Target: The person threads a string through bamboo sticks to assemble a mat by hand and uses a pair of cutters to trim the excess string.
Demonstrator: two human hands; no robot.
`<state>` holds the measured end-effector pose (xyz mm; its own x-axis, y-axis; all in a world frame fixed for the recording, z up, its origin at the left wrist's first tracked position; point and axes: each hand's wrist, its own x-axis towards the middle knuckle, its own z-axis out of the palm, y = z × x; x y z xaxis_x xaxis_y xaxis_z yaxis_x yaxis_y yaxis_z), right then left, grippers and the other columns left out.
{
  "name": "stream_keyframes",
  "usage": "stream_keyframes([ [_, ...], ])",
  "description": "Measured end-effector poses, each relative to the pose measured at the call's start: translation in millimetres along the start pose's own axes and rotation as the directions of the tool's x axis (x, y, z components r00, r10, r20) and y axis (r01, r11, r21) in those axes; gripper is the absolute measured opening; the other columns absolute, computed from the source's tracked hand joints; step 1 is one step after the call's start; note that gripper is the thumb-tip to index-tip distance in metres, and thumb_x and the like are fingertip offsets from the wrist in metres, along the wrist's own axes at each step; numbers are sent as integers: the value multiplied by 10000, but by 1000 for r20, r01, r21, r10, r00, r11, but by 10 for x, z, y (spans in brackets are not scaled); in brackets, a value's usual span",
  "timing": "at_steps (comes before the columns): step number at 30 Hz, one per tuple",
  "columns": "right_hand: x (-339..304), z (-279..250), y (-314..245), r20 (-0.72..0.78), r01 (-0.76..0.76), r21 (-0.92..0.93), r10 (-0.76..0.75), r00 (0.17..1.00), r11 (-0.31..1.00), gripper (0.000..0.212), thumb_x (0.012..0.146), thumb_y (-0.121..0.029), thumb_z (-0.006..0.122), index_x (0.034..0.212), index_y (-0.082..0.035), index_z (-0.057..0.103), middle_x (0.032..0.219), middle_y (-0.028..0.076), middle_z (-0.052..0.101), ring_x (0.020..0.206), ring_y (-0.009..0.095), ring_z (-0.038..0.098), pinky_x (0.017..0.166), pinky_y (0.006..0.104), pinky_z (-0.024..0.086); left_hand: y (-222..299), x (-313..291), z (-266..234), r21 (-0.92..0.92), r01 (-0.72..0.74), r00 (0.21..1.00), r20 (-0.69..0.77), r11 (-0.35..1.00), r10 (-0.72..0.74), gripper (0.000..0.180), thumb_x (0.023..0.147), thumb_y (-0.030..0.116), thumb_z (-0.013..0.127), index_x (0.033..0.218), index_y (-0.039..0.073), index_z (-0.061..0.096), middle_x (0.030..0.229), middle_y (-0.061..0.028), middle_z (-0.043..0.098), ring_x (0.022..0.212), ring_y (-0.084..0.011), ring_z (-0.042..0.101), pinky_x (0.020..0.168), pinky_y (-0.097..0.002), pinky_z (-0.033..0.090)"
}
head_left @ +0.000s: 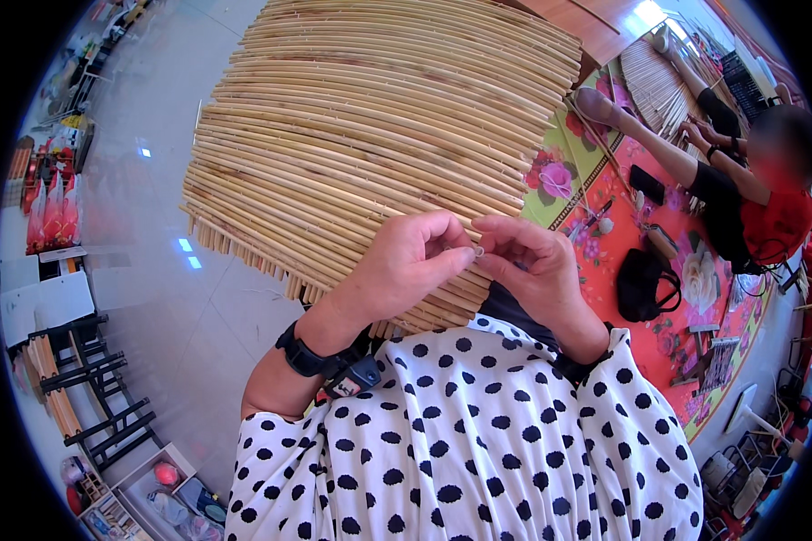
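A large mat of thin straw-coloured reeds (379,117), bound by rows of pale stitches, slopes away in front of me, its near end by my lap. Over its near right edge, my left hand (406,261) is closed, with thumb and forefinger pinched on a thin pale thread (479,252). Facing it, my right hand (541,270) is closed in a pinch on the same thread, which makes a tiny loop between the fingertips. The curled fingers hide the rest of the thread. Reed ends stick out unevenly along the mat's left edge.
At the right, another person (767,198) sits working on a similar reed mat (654,81). A flowered red cloth (604,261) on the floor bears a black bag (641,284) and a dark phone (647,184). Folded black-framed stools (86,388) and an open box (158,491) stand left.
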<state>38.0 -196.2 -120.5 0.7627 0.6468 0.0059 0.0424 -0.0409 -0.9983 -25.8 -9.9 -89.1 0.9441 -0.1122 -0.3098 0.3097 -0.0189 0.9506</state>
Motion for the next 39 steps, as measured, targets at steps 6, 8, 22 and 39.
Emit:
stream_keyframes([
  [6, 0, 0, 7, 9, 9, -8, -9, 1000, 1000, 386, 778, 62, 659, 1146, -53, 640, 789, -10, 624, 665, 30, 574, 604, 189, 482, 1, 1, -20, -54, 50, 998, 29, 997, -48, 94, 897, 87, 586, 894, -6, 583, 766, -6, 575, 655, -55, 533, 598, -198, 461],
  [8, 0, 1, 10, 8, 12, -10, -11, 1000, 1000, 388, 778, 59, 661, 1148, -54, 640, 788, -10, 623, 660, 30, 571, 600, 188, 480, 7, 1, -25, -67, 63, 997, 41, 996, -61, 99, 897, 92, 585, 892, -6, 583, 764, -6, 573, 656, -57, 532, 601, -199, 460],
  [22, 15, -9, 80, 5, 68, 24, -68, 998, 997, 237, 800, 27, 675, 1029, -28, 692, 888, 43, 675, 745, 77, 632, 638, 209, 511, 4, 2, -18, -87, 38, 999, 42, 996, -35, 92, 892, 88, 597, 879, -2, 586, 754, 6, 565, 651, -47, 534, 579, -198, 460],
  [39, 9, -4, -18, 20, -7, 19, 6, 1000, 1000, 364, 796, 50, 654, 1144, -56, 644, 796, -29, 612, 655, 5, 536, 584, 170, 451, -3, -7, -62, -177, -35, 998, 37, 984, 42, 68, 883, 67, 578, 869, 1, 584, 764, 4, 565, 624, -52, 526, 557, -194, 448],
])
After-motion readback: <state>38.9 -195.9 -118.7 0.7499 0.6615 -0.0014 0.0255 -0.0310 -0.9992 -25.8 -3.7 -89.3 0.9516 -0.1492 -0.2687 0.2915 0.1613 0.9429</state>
